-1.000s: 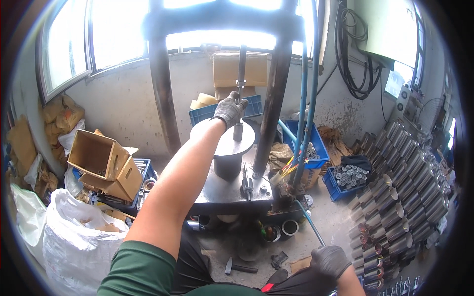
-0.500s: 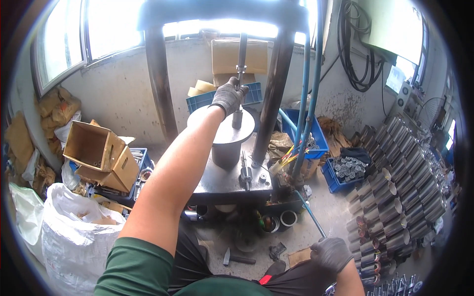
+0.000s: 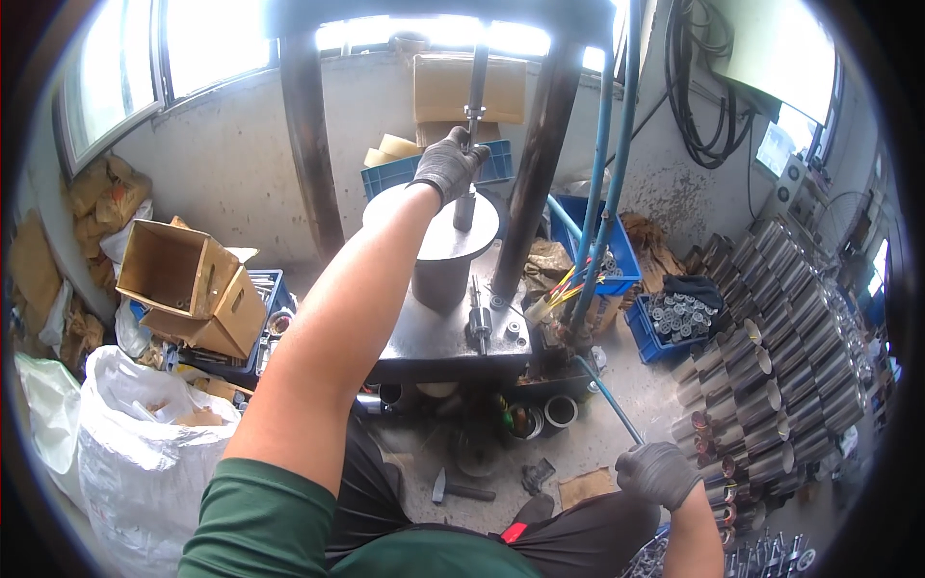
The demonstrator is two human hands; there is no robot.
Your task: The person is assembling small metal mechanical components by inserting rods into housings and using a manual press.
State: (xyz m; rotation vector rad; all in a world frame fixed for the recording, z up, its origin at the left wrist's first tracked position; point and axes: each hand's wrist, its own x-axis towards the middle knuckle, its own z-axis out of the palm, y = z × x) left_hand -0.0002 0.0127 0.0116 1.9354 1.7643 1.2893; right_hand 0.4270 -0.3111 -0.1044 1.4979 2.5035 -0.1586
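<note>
My left hand (image 3: pixel 447 170), in a dark grey glove, is closed around an upright metal shaft (image 3: pixel 465 213) whose lower end stands on a round steel plate (image 3: pixel 453 243). Above the hand, a press rod (image 3: pixel 478 82) comes down in line with the shaft. My right hand (image 3: pixel 659 474), gloved too, grips the end of a long blue lever (image 3: pixel 609 403) at the lower right. On the steel table (image 3: pixel 414 352), right of the plate's pedestal, lies another metal shaft (image 3: pixel 480 323) with a thicker middle. Small metal rings (image 3: pixel 514 328) sit beside it.
Dark posts (image 3: pixel 540 159) flank the plate. Blue pipes (image 3: pixel 611 183) run down on the right. Stacked metal tubes (image 3: pixel 771 356) and a blue crate of round parts (image 3: pixel 679 323) stand right. Cardboard boxes (image 3: pixel 178 279) and a white sack (image 3: pixel 145 472) stand left; a hammer (image 3: pixel 462 489) lies on the floor.
My right hand has risen slightly and moved right with the lever's end. My left hand stays on the shaft, a little higher in the picture. The view has shifted slightly.
</note>
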